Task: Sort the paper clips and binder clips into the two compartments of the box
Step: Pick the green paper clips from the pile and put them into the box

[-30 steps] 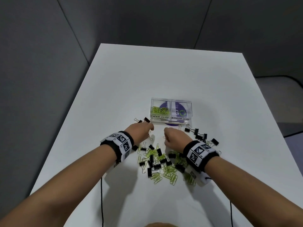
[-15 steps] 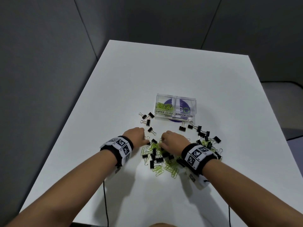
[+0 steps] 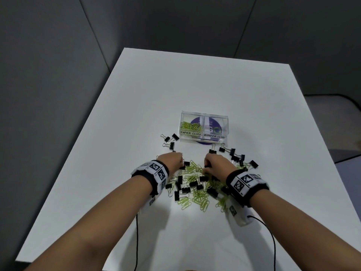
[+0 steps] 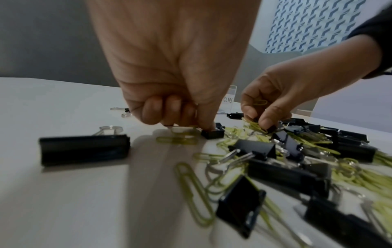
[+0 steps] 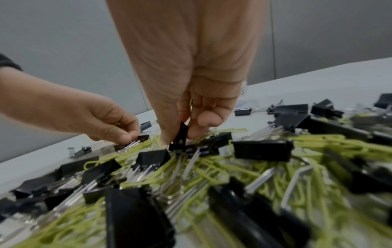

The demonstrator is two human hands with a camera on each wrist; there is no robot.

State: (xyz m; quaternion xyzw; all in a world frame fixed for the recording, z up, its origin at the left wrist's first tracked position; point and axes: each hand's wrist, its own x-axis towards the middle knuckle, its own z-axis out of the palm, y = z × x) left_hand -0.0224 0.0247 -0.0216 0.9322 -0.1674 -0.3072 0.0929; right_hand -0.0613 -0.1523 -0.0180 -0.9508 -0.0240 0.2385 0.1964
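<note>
While both work the pile, right hand (image 5: 184,117) pinches binder clip (image 5: 179,137).

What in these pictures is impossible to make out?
- Head view: the fingertips of the left hand and right hand are hidden behind their own knuckles.
- Head view: the box has printing under it, too small to read.
- Wrist views: the nearest binder clips and paper clips are blurred.

We read two handwritten labels on the front of the clear box (image 3: 204,132): "PAPER CLIPS" under its left compartment and "BINDER CLIPS" under its right. Through its floor we make out large letters "GO" on a purple disc (image 3: 212,127); the smaller print there is illegible.
</note>
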